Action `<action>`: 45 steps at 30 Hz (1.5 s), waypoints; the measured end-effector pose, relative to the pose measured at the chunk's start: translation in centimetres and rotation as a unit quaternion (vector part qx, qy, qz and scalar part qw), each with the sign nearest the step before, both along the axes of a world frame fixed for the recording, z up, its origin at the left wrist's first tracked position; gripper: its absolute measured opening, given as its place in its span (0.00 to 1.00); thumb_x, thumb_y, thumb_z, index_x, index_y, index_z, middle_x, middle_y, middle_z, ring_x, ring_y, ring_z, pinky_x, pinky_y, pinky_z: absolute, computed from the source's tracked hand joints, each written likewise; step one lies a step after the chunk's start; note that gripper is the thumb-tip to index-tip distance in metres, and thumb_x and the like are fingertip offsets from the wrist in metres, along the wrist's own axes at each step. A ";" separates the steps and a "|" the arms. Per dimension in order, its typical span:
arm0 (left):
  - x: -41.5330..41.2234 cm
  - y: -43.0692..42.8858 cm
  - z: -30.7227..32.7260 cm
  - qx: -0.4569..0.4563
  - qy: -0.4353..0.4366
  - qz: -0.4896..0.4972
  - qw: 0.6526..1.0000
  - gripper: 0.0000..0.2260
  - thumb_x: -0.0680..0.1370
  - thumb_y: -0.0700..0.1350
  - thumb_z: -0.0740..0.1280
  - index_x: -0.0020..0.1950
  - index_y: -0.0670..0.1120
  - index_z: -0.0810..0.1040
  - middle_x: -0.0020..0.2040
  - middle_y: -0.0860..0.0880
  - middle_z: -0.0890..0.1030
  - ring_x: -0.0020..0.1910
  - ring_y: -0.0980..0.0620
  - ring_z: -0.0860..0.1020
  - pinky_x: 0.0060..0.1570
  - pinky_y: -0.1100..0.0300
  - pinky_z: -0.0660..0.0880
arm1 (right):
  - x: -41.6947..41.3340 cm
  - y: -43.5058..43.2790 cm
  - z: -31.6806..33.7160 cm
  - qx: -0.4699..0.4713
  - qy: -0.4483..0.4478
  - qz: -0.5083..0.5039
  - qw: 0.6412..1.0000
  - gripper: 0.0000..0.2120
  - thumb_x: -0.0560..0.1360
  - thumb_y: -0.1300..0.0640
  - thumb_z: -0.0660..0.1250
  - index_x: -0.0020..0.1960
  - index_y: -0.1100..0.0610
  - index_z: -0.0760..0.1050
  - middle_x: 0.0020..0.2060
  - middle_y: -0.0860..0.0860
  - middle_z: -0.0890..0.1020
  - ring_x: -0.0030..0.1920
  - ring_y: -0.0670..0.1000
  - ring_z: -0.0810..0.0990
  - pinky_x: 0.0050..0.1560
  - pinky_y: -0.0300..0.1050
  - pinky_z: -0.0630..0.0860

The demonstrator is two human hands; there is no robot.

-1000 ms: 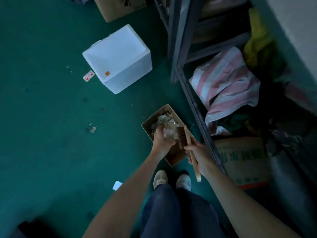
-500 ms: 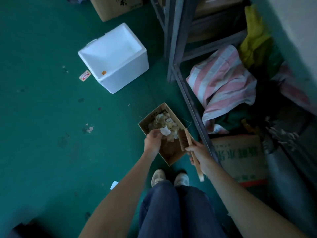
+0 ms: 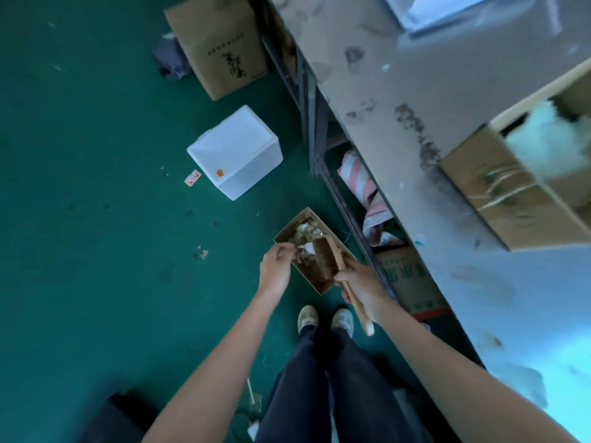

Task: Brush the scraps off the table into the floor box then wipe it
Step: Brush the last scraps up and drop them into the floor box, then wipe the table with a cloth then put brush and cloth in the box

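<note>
Your shoes (image 3: 308, 318) stand just behind both grips. Your right grip (image 3: 361, 284) is clamped on the brush (image 3: 321, 259) handle, and the brush head reaches forward over the box (image 3: 319, 282) on the floor. Your left grip (image 3: 276, 270), beside the right one, hovers at the box's left rim with its fingertips drawn together; whether they pinch a scrap, you cannot tell. The scraps (image 3: 303, 233) lie heaped in the box's far end, past the bristles. The stained table (image 3: 399, 75) runs along to the right of the right grip. Well ahead of the left grip sits a foam box (image 3: 236, 155), with a carton (image 3: 220, 43) beyond it.
</note>
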State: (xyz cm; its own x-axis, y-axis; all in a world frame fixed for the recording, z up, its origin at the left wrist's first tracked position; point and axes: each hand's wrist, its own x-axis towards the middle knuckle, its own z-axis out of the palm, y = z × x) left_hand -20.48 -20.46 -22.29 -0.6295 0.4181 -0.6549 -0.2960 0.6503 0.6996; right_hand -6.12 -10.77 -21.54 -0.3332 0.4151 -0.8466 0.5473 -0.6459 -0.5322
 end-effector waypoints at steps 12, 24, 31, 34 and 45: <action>4.8 -0.4 10.3 0.090 0.031 -0.038 0.995 0.07 0.79 0.44 0.61 0.51 0.54 0.78 0.54 0.54 0.81 0.55 0.54 0.78 0.61 0.50 0.73 | 5.8 -2.5 12.0 0.065 0.121 -0.111 0.984 0.23 0.70 0.69 0.64 0.61 0.51 0.78 0.33 0.55 0.79 0.28 0.52 0.70 0.28 0.42 0.68; 11.1 7.0 18.0 0.214 0.101 -0.209 0.949 0.09 0.80 0.42 0.61 0.59 0.48 0.76 0.57 0.53 0.79 0.58 0.59 0.77 0.59 0.62 0.73 | 17.6 0.1 18.3 0.183 0.208 -0.217 0.936 0.23 0.66 0.63 0.67 0.61 0.53 0.78 0.33 0.50 0.78 0.30 0.50 0.70 0.39 0.54 0.69; 14.8 12.2 20.1 0.262 0.224 -0.297 0.891 0.11 0.80 0.42 0.61 0.61 0.47 0.75 0.58 0.53 0.77 0.57 0.62 0.74 0.56 0.75 0.66 | 21.8 2.0 19.3 0.229 0.191 -0.266 0.917 0.22 0.67 0.63 0.66 0.60 0.51 0.78 0.38 0.54 0.78 0.34 0.55 0.67 0.33 0.47 0.65; 15.4 14.8 20.8 0.294 0.307 -0.327 0.844 0.10 0.79 0.42 0.62 0.60 0.45 0.75 0.57 0.50 0.76 0.58 0.56 0.73 0.59 0.68 0.67 | 22.3 2.6 19.5 0.252 0.196 -0.314 0.895 0.20 0.67 0.64 0.64 0.58 0.55 0.77 0.37 0.58 0.76 0.31 0.55 0.67 0.32 0.46 0.66; 14.5 21.9 18.5 0.258 0.534 -0.490 0.638 0.13 0.81 0.49 0.57 0.43 0.47 0.77 0.39 0.53 0.78 0.42 0.49 0.75 0.52 0.56 0.60 | 21.9 7.6 18.0 0.252 0.100 -0.480 0.834 0.06 0.72 0.67 0.63 0.48 0.63 0.72 0.37 0.59 0.81 0.29 0.55 0.71 0.29 0.47 0.70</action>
